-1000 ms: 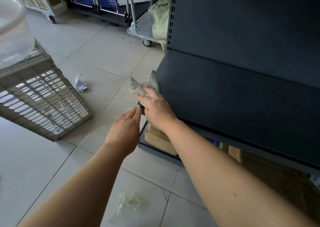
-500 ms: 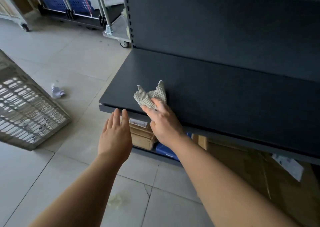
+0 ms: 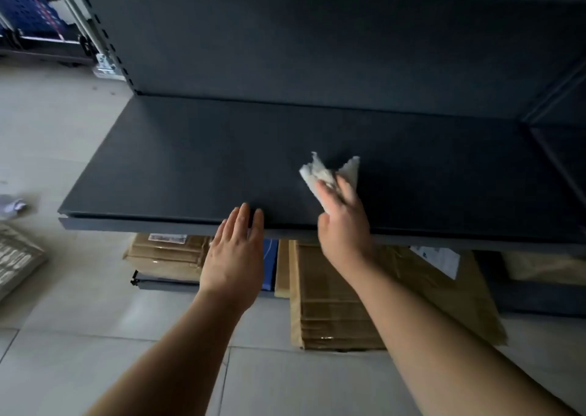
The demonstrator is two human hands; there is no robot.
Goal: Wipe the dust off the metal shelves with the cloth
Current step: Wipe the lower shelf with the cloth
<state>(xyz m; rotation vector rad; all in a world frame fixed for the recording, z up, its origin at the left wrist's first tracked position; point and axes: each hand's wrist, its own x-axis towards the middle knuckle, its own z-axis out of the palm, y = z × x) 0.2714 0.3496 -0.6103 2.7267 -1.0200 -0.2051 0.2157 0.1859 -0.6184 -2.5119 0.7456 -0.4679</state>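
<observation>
A dark grey metal shelf (image 3: 177,168) fills the middle of the view, with a matching back panel behind it. My right hand (image 3: 344,225) is shut on a crumpled pale cloth (image 3: 320,174) and presses it on the shelf near the front edge, right of centre. Two corners of the cloth stick up past my fingers. My left hand (image 3: 236,253) is flat and holds nothing; its fingertips reach the shelf's front edge, left of the cloth.
Cardboard boxes (image 3: 336,301) and a blue item (image 3: 270,263) lie on the bottom shelf below. A slatted crate (image 3: 16,257) and crumpled paper (image 3: 12,206) lie on the tiled floor at left. A blue-basket trolley (image 3: 35,19) stands at the back left.
My right hand has slid the cloth rightwards along the shelf from its left end. My left hand followed along the front edge. The view has swung right.
</observation>
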